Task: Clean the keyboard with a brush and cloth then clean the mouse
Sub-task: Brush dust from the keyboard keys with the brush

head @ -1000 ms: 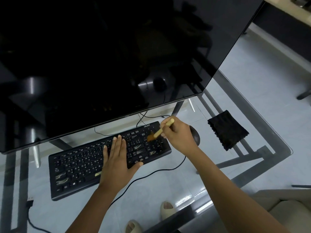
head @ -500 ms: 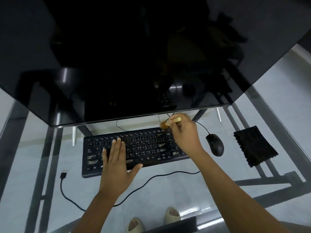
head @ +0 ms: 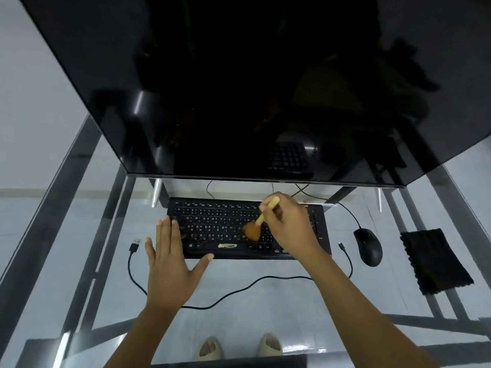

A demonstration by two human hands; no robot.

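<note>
A black keyboard lies on the glass desk below the monitor. My right hand grips a small brush by its pale wooden handle, and the orange-brown bristles touch the keys right of the keyboard's middle. My left hand lies flat with straight, spread fingers at the keyboard's front left corner, fingertips on its left end. A black mouse sits right of the keyboard. Further right lies a folded black cloth.
A large dark monitor overhangs the back of the desk. The keyboard cable loops across the glass in front, its USB plug lying loose at the left. Two sandalled feet show through the glass below.
The view swung so the keyboard sits centred. My right hand brought the brush from the top right keys down to the middle rows. My left hand slid to the keyboard's left end.
</note>
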